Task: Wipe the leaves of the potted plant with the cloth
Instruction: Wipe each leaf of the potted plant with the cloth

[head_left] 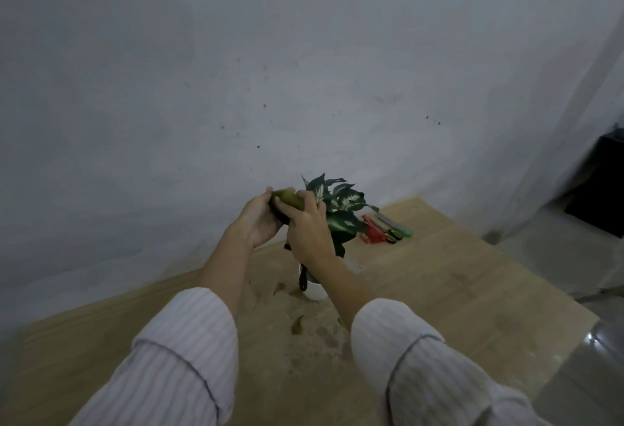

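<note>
Low in the frame two striped sleeves reach up over the wooden surface [439,290], where fallen leaves [297,324] lie scattered. At centre the hands meet — left hand [260,219] cupped under, right hand [309,226] curled over the olive cloth [290,201], apparently clamping a leaf between them. The potted plant [337,209] stands just behind in its white pot [315,290]. Mid-wipe, seemingly; next, draw the cloth along gently, then take another leaf.
</note>
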Demonstrator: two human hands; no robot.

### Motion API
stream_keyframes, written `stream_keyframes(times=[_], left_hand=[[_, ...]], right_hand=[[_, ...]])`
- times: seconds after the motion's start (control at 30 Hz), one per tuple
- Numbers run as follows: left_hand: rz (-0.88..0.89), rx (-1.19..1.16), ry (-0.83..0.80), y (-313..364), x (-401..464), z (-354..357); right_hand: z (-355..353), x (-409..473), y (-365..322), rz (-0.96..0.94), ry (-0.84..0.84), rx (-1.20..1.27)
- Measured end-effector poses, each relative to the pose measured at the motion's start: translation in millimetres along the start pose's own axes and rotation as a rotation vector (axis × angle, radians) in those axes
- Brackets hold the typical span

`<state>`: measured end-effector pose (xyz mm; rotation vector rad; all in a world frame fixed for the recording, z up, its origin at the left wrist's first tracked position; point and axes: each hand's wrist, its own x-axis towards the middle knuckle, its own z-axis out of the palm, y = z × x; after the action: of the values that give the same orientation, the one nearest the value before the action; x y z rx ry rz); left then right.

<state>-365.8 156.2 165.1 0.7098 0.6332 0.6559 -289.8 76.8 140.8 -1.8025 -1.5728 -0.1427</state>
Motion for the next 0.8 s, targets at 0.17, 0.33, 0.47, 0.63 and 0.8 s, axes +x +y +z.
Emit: stream_keyframes(times=[0.17,0.33,0.47,0.63,0.8], left_hand=[[0.004,-0.045,0.057,-7.7,2.7,-2.0],[0.019,-0.029,0.021,-4.2,1.4,6.4],[-0.006,-0.047,0.018,-13.1,0.2,0.3],[0.021,-0.034,-0.011,-2.3,1.5,8.2],[0.04,-0.066,0.034,-9.4,3.7,-1.5]], right_hand=[[-3.9,9.5,5.2,0.283,0.039,0.028],[-5.5,5.7,-0.6,0.047,-0.003,0.019],[-10.8,10.7,15.7,0.194,-0.025,-0.029],[-9.6,-0.2,15.4,-0.047,-0.063,0.029],[-1.8,-9.3,35.2,0.182,-0.032,0.083]])
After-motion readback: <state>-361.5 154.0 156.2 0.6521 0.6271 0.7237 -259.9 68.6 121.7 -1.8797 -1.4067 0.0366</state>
